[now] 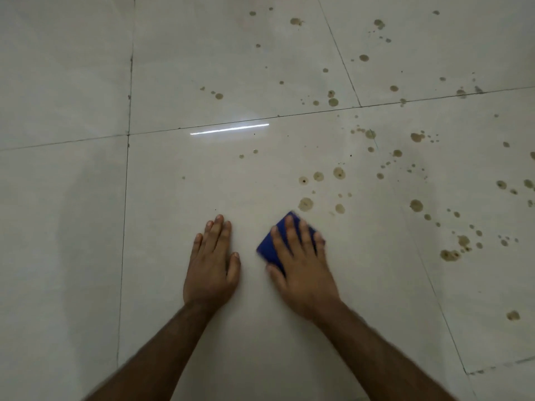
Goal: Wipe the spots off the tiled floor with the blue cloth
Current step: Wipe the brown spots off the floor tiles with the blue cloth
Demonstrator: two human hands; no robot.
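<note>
A folded blue cloth [267, 248] lies flat on the pale tiled floor [202, 183], mostly covered by my right hand [301, 261], which presses on it with straight, spread fingers. The hand looks motion-blurred. My left hand [212, 261] rests flat on the bare tile just left of the cloth, fingers straight. Brown spots [305, 204] start just beyond the cloth's far corner and scatter across the tiles to the right and far right. Another spot [339, 173] sits a little farther out.
Dark grout lines [127, 169] divide the large glossy tiles. A bright strip of reflected light [228, 129] lies ahead of my hands. A lone brown spot [513, 315] sits at the right. The tiles to the left carry no spots.
</note>
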